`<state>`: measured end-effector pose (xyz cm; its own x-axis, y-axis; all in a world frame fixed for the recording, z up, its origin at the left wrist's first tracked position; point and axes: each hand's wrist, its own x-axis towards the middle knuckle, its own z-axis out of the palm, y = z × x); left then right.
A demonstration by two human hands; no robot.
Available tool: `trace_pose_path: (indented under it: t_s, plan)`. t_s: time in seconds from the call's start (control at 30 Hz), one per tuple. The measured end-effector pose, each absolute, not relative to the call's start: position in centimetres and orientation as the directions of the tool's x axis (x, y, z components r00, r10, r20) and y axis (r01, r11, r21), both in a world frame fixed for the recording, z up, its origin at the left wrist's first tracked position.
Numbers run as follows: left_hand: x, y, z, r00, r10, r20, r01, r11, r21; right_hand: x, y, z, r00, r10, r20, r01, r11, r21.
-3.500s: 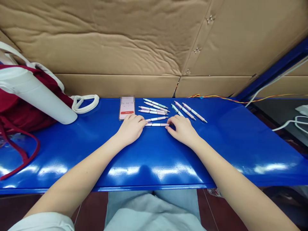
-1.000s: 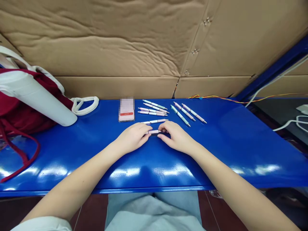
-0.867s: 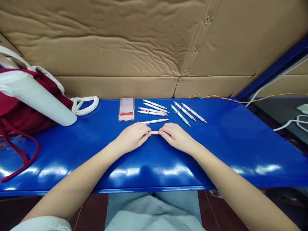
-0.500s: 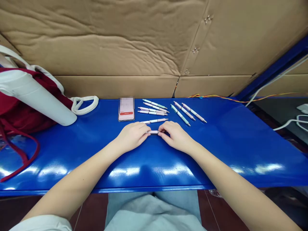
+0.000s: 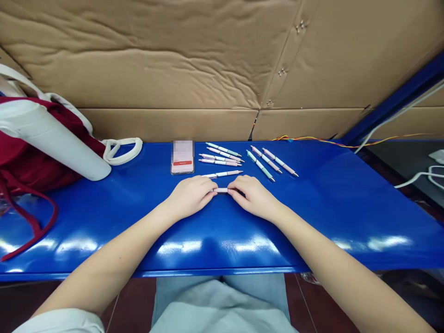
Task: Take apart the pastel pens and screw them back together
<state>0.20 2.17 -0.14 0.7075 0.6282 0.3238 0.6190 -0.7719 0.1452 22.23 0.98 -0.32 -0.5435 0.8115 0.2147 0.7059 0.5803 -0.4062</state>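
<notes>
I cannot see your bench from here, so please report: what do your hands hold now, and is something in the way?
Left hand, right hand: fingertips on either end of a pink-and-white pen. Nearest thing: a second pen, just beyond, not touching.

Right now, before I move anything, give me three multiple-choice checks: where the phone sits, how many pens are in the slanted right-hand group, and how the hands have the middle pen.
1. The smartphone lies: A. left of the pen rows B. right of them C. in the red bag
2. The slanted right-hand group of pens counts: A. two B. three C. five
3. The pen between the left hand and right hand is: A. upright B. out of reach C. held at its ends

1 A: it lies on the blue bench.
2 B: three lie side by side.
3 C: fingers of both hands meet it.
</notes>
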Motion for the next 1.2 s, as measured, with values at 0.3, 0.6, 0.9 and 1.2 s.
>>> trace_pose_path:
  t_s: [0.3, 0.6, 0.9, 1.2]
  plan:
    - [0.0, 2.2, -0.1, 0.702, 0.650, 0.290, 0.641, -0.755, 0.142, 23.1, 1.4, -0.4, -0.527, 0.818, 0.229, 0.723, 0.574, -0.384]
    - [-0.1, 2.7, -0.4, 0.699, 0.671, 0.247, 0.670, -0.736, 0.099, 24.5, 2.0, -0.1, -0.531, 0.824, 0.198, 0.740, 0.565, -0.365]
    - [-0.4, 3.3, -0.8, 0.680, 0.664, 0.309, 0.678, -0.731, 0.078, 23.4, 1.7, -0.4, -0.537, 0.812, 0.230, 0.702, 0.581, -0.411]
    - [1.5, 2.6, -1.3, 0.730, 0.551, 0.404, 0.576, -0.814, 0.070, 22.2, 1.4, -1.0, -0.584, 0.759, 0.287, 0.647, 0.649, -0.400]
